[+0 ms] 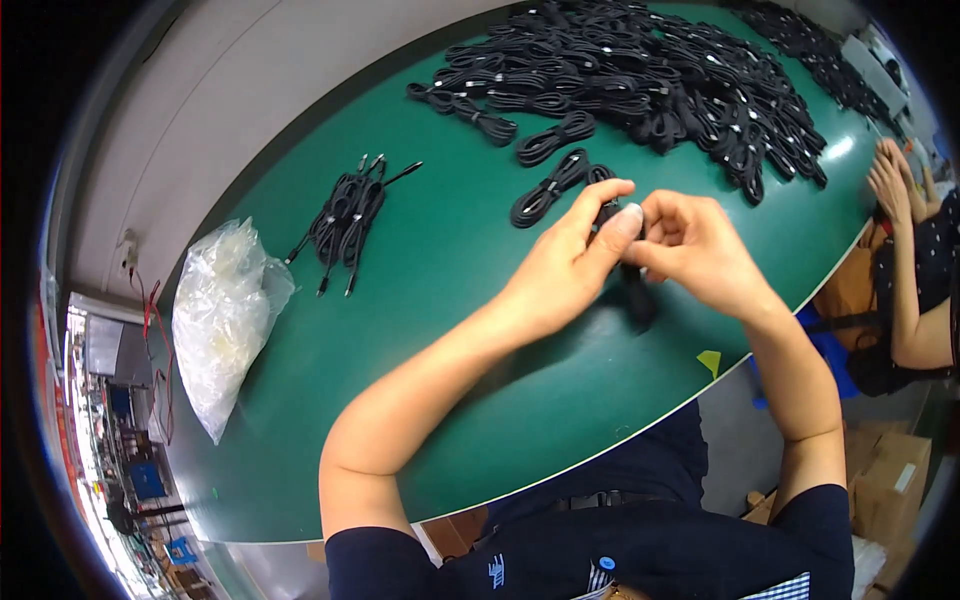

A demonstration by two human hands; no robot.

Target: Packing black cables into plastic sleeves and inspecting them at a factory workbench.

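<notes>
My left hand (575, 255) and my right hand (695, 250) meet over the green table (420, 330), both pinching one coiled black cable (632, 290) whose lower part hangs below my fingers. Just beyond my hands lie two bundled black cables (548, 187). A loose bunch of uncoiled black cables (348, 218) with plug ends lies further to the left.
A big heap of bundled black cables (650, 70) covers the far side of the table. A clear plastic bag (222, 320) rests at the left. Another person's hands (893, 180) work at the right edge. Cardboard boxes (890, 480) stand on the floor, lower right.
</notes>
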